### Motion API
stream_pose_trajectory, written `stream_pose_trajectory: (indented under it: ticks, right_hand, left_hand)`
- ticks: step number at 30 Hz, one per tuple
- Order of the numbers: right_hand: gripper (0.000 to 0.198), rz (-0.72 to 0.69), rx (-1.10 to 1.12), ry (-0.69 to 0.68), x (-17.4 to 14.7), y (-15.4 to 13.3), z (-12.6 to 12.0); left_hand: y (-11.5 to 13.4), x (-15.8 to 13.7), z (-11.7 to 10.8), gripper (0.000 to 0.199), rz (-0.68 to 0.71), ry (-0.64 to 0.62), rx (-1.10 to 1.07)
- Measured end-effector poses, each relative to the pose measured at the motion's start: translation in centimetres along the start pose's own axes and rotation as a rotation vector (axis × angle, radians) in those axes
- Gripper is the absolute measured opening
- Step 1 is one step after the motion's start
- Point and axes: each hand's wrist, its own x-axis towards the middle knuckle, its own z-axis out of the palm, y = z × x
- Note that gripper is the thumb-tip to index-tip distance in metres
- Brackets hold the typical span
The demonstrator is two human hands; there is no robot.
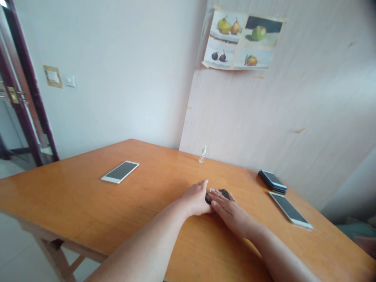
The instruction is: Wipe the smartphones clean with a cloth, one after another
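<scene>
A dark phone [225,193] is between my two hands above the middle of the wooden table. My left hand [196,200] grips it from the left side, thumb raised and fingers underneath. Across its upper face lies my right hand [232,213], fingers stretched out flat and covering most of the phone. A small pale patch shows by the right fingertips; I cannot tell what it is. Beyond the hands stands a small clear bottle [202,156] with a pale green top.
On the table [73,196], a white phone [120,172] lies at left. At right are a stack of several dark phones [272,181] and a large white-edged phone or tablet [290,210]. A wall with a fruit poster [241,45] rises behind; a door [22,86] stands far left.
</scene>
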Motion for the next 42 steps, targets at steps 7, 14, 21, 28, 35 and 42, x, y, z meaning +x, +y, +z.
stream_pose_trajectory:
  ticks: [7, 14, 21, 28, 35, 42]
  right_hand:
    - [0.055, 0.232, -0.082, 0.071, 1.0, 2.4, 0.0]
    - [0.055, 0.064, -0.088, 0.023, -0.1, 0.5, -0.3]
    - [0.051, 0.020, -0.131, 0.019, -0.7, 0.1, -0.8]
    - [0.046, 0.065, -0.235, 0.035, -1.4, 0.8, -1.4]
    - [0.053, 0.027, -0.074, -0.029, -2.1, -1.3, -2.2]
    - [0.047, 0.082, -0.197, 0.039, -2.0, -0.3, -2.1]
  left_hand:
    - [0.0, -0.1, -0.1, 0.106, -0.029, -0.014, -0.028]
    - [0.1, 0.0, -0.2, 0.100, -0.009, -0.014, -0.022]
    - [0.0, -0.1, -0.2, 0.099, -0.002, -0.025, -0.022]
    - [0.0, 0.0, -0.3, 0.094, 0.013, -0.021, 0.006]
    - [-0.3, 0.2, -0.1, 0.081, 0.042, -0.015, 0.037]
    - [-0.1, 0.2, -0.3, 0.068, 0.068, -0.024, 0.063]
